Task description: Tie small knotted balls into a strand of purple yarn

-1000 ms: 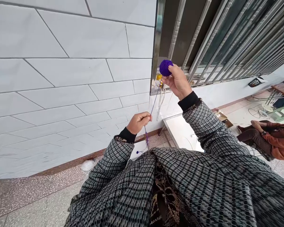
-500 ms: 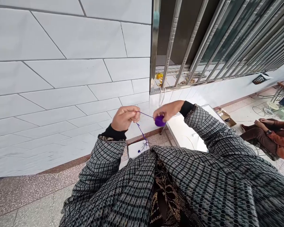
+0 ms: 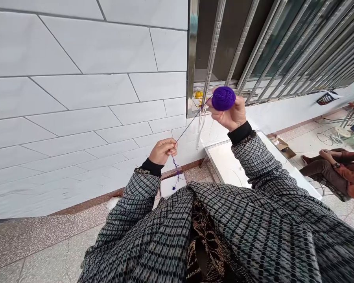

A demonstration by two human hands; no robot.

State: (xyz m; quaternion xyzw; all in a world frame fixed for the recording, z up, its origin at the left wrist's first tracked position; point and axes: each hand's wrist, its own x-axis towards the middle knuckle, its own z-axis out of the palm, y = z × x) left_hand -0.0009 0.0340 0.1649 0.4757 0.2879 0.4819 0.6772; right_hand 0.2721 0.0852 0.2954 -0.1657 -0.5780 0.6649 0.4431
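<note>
A round ball of purple yarn (image 3: 223,98) sits in my right hand (image 3: 231,116), raised in front of the barred window, with the fingers curled round its back and sides. From the ball a taut purple strand (image 3: 191,122) slants down to my left hand (image 3: 164,151). There the closed fingers pinch the strand. Below that hand a loose, kinked tail of yarn (image 3: 177,169) hangs over a white surface (image 3: 179,184), and a small dark purple clump (image 3: 174,188) shows at its lower end.
White tiles cover the wall (image 3: 85,94) at left. Metal bars (image 3: 214,47) front the window, with a white cord (image 3: 199,131) hanging from them. A white table (image 3: 224,161) stands below right. Farther right, a seated person (image 3: 339,169) rests both hands together.
My right hand has risen and moved right with the yarn ball, turning so the ball faces up. The strand between my hands is longer. My left hand has shifted slightly right and down.
</note>
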